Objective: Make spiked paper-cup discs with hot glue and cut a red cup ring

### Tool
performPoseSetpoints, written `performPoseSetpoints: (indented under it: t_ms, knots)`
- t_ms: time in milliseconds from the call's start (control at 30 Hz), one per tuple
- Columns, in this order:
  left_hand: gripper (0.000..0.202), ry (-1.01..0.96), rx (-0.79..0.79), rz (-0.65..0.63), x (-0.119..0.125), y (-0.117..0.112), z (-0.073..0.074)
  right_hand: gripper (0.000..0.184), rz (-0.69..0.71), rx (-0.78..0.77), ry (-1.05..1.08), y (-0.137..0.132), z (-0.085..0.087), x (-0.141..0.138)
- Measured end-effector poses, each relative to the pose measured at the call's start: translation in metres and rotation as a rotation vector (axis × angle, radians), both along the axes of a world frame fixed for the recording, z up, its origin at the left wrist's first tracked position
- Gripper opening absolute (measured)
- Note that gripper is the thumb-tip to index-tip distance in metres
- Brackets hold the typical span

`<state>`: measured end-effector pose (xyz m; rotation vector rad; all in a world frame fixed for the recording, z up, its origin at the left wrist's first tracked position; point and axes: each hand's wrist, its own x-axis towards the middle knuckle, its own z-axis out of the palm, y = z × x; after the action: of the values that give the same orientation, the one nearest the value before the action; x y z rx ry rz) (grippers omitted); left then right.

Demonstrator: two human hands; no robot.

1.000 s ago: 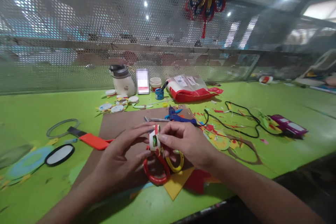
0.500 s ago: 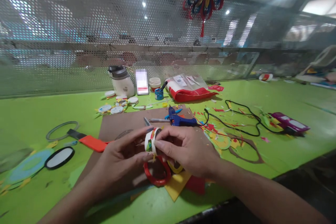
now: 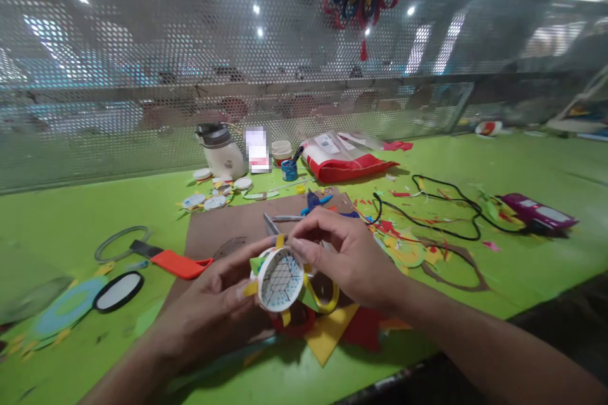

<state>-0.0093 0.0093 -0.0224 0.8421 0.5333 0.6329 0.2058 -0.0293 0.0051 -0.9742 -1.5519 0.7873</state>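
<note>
Across a glossy lime-green tabletop (image 3: pixel 560 171), above a flat brown board (image 3: pixel 205 234) toward the near edge, two bare hands share a round white shallow-rimmed disc (image 3: pixel 281 280). The left hand (image 3: pixel 204 297), half open, curves its fingers and thumb about the left side; the right hand (image 3: pixel 354 259) pinches in at the upper-right rim. Black grid lines and blue specks mark the tilted disc's face, with yellow tabs around it. By the far edge stand a red-and-clear plastic bag (image 3: pixel 349 169), contents unclear, a dark-lidded white flask (image 3: pixel 224 161) and a small blue jar (image 3: pixel 289 171) holding a slim dark tool (image 3: pixel 298 153).
</note>
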Motion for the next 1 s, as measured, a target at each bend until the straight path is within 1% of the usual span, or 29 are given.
performPoseSetpoints:
  t_ms: [100, 200, 267, 333, 400, 433, 500, 567, 633, 733, 833, 900, 967, 1000]
  knots:
    - [0.048, -0.026, 0.016, -0.027, -0.005, 0.005, -0.007, 0.012, 0.063, -0.057, 0.016, -0.003, 0.004, -0.001]
    - [0.046, -0.048, 0.045, -0.058, -0.009, 0.007, -0.012, 0.011, 0.109, -0.144, 0.083, -0.004, 0.004, -0.003]
    - [0.044, -0.045, 0.082, -0.064, -0.009, 0.008, -0.013, 0.012, 0.136, -0.207, 0.138, -0.004, 0.003, -0.004]
    - [0.038, -0.058, 0.107, -0.069, -0.008, 0.008, -0.014, 0.012, 0.159, -0.248, 0.168, -0.004, 0.003, -0.004]
    - [0.03, -0.09, 0.108, -0.077, -0.006, 0.007, -0.012, 0.013, 0.166, -0.246, 0.155, -0.003, 0.003, -0.004]
    - [0.03, -0.107, 0.104, -0.076, -0.005, 0.007, -0.011, 0.014, 0.169, -0.238, 0.141, -0.002, 0.004, -0.003]
    - [0.04, -0.124, 0.088, -0.079, -0.003, 0.006, -0.006, 0.017, 0.205, -0.242, 0.102, 0.0, 0.004, -0.001]
    - [0.049, -0.113, 0.078, -0.102, -0.002, 0.004, 0.0, 0.019, 0.278, -0.291, 0.074, 0.002, 0.005, 0.001]
    - [0.051, -0.103, 0.091, -0.133, -0.001, 0.003, 0.006, 0.019, 0.339, -0.356, 0.07, 0.004, 0.004, 0.002]
    - [0.05, -0.078, 0.118, -0.153, 0.0, 0.001, 0.01, 0.019, 0.375, -0.424, 0.119, 0.004, 0.003, 0.001]
    - [0.045, -0.022, 0.106, -0.116, 0.001, 0.0, 0.011, 0.02, 0.356, -0.467, 0.14, 0.004, -0.002, 0.001]
    - [0.036, 0.009, 0.07, -0.049, 0.001, -0.001, 0.012, 0.024, 0.295, -0.482, 0.098, 0.005, -0.006, 0.002]
    - [0.033, 0.027, 0.043, 0.018, 0.003, -0.002, 0.013, 0.027, 0.228, -0.478, 0.055, 0.006, -0.008, 0.003]
    - [0.033, 0.035, 0.054, 0.044, 0.004, -0.002, 0.014, 0.027, 0.194, -0.469, 0.037, 0.006, -0.007, 0.003]
